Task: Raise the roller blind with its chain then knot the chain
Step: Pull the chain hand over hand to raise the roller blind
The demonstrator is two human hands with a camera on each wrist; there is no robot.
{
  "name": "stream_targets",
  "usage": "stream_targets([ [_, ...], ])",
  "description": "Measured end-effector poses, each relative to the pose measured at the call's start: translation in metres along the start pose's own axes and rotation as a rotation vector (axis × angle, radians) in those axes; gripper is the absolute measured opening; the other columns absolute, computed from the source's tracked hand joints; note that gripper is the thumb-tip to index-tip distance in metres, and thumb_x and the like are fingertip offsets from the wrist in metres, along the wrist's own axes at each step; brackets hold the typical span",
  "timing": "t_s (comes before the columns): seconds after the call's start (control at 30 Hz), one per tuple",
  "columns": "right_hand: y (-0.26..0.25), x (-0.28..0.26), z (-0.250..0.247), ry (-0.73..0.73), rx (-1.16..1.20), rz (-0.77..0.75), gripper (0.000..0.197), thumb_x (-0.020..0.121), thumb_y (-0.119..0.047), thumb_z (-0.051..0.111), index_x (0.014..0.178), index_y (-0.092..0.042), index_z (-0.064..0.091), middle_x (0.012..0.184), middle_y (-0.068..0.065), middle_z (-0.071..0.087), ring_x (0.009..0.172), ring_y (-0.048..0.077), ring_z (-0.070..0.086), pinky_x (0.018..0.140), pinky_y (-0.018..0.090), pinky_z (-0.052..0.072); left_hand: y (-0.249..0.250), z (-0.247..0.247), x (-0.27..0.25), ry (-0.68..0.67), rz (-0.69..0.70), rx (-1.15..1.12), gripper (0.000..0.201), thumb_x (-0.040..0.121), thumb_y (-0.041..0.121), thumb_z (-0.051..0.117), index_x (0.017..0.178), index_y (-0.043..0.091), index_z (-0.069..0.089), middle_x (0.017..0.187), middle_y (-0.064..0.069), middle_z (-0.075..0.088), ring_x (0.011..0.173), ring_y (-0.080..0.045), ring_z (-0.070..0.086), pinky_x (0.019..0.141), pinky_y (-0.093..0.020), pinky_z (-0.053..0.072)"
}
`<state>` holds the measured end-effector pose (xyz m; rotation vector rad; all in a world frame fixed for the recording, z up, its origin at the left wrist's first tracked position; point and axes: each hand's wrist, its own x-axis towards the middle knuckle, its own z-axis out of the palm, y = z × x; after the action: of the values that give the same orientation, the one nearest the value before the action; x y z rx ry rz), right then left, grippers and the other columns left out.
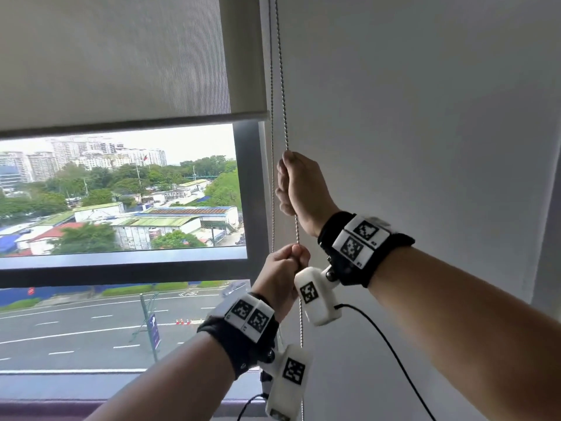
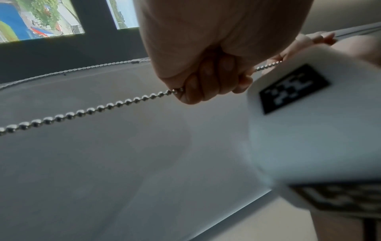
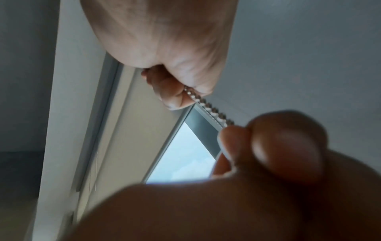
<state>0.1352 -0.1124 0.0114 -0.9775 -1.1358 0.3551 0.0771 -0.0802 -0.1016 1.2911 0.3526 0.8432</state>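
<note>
A grey roller blind (image 1: 115, 56) covers the upper part of the window, its bottom bar (image 1: 133, 124) about a third of the way down the head view. A metal bead chain (image 1: 282, 74) hangs in two strands along the window's right edge. My right hand (image 1: 299, 185) grips the nearer strand in a fist. Just below it, my left hand (image 1: 285, 268) grips the same strand (image 2: 82, 112). In the right wrist view the chain (image 3: 206, 104) runs taut from my right hand's fingers (image 3: 167, 91) to my left hand (image 3: 268, 146). The farther strand (image 1: 272, 177) hangs free.
A white wall (image 1: 425, 117) stands right of the chain. The dark window frame (image 1: 249, 189) and sill (image 1: 121, 271) lie to the left, with buildings and a road outside. Black cables (image 1: 385, 338) trail from the wrist cameras.
</note>
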Motion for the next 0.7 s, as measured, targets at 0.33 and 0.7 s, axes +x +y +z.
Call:
stream_targets([
  [0.33,0.034,-0.031,-0.019,0.045,-0.041,-0.023,0.039,0.103,-0.026,0.030,0.066,-0.016,0.037,0.052,-0.003,0.027,0.039,0.012,0.021,0.036,0.015,0.022,0.025,-0.021,0.005,-0.098,0.040,-0.071,0.037,0.099,0.026,0.032,0.097,0.003,0.060,0.087,-0.013,0.069,0.082,-0.024,0.064,0.087,-0.036,0.048],
  [0.7,0.071,-0.067,-0.026,0.051,-0.007,0.041,0.038,0.104,-0.023,0.033,0.070,-0.008,0.038,0.055,0.002,0.023,0.040,0.009,0.019,0.041,0.020,0.018,0.097,0.020,0.023,-0.246,0.138,-0.110,0.045,0.099,0.033,0.026,0.107,0.003,0.058,0.099,-0.015,0.068,0.094,-0.028,0.063,0.087,-0.036,0.045],
])
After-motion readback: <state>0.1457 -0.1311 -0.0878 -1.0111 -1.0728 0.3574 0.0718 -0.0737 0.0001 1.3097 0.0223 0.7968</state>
